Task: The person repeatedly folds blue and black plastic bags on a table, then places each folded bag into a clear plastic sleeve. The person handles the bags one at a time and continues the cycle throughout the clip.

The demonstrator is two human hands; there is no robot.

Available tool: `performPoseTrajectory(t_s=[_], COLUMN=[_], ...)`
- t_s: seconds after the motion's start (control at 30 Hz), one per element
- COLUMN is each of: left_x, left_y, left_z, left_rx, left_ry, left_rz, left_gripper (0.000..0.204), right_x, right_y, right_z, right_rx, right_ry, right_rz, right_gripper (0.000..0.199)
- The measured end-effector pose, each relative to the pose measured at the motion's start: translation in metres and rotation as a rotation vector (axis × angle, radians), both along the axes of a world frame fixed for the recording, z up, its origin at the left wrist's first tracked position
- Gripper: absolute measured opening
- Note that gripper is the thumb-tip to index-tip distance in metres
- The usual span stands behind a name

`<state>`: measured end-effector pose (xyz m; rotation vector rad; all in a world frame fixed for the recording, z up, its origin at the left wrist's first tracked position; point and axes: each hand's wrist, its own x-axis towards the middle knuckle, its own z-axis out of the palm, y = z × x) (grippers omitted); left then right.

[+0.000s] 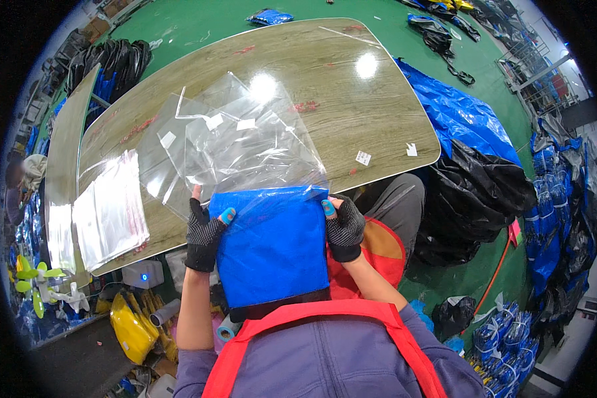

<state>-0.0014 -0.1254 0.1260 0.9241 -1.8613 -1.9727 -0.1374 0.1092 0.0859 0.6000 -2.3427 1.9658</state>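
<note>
Blue fabric piece (272, 245): lay flat about midway along the near edge of the surface (371, 113), its top on that edge and most of its length hanging towards the person.
Left hand (204, 232): grip pinched the piece's upper left corner, thumb on top, the index finger raised against clear film.
Right hand (346, 229): grip pinched the upper right corner, thumb on top, the other fingers curled beside it.
Clear plastic bags (252, 152): overlapped from the middle of the surface to its near edge, meeting the fabric's top; whether any fabric sat inside a bag could not be told.
Slip risk: with so much fabric off the near edge, one loosened thumb could have let its weight drag that corner down.
Film risk: the loose, overlapping bags looked likely to cling together, so a pull might have shifted several, creased them or split a seam.
Stack of clear bags (113, 212): lay by the near left corner; a sweeping left arm could have scattered it.
Writing: reddish print on that stack and dark marks on a white label (363, 158) towards the near right corner were too small to read; two white tags (245, 124) among the spread bags showed no legible text.
Brands: none could be made out.
</note>
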Motion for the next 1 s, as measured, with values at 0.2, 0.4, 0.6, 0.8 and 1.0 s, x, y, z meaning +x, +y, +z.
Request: performPoseTrajectory(t_s=[0.2, 0.4, 0.6, 0.8, 1.0], left_x=[-0.001, 0.008, 0.031, 0.035, 0.031], left_y=[0.001, 0.002, 0.014, 0.013, 0.011], left_z=[0.007, -0.017, -0.027, -0.021, -0.033], left_rx=[-0.162, -0.252, 0.163, 0.114, 0.117], left_ry=[0.094, -0.085, -0.057, -0.121, -0.089], left_rz=[-0.024, 0.004, -0.068, 0.157, 0.122], left_gripper=[0.095, 0.092, 0.073, 0.067, 0.054], right_x=[-0.025, 0.001, -0.021, 0.001, 0.028], right_y=[-0.005, 0.017, 0.025, 0.006, 0.022], right_z=[-0.007, -0.033, -0.018, -0.006, -0.015], right_rx=[-0.005, 0.049, -0.164, 0.142, -0.142], right_ry=[-0.251, -0.132, -0.153, -0.156, -0.505], right_rz=[0.174, 0.154, 0.207, 0.319, 0.061], right_gripper=[0.019, 0.017, 0.026, 0.031, 0.026])
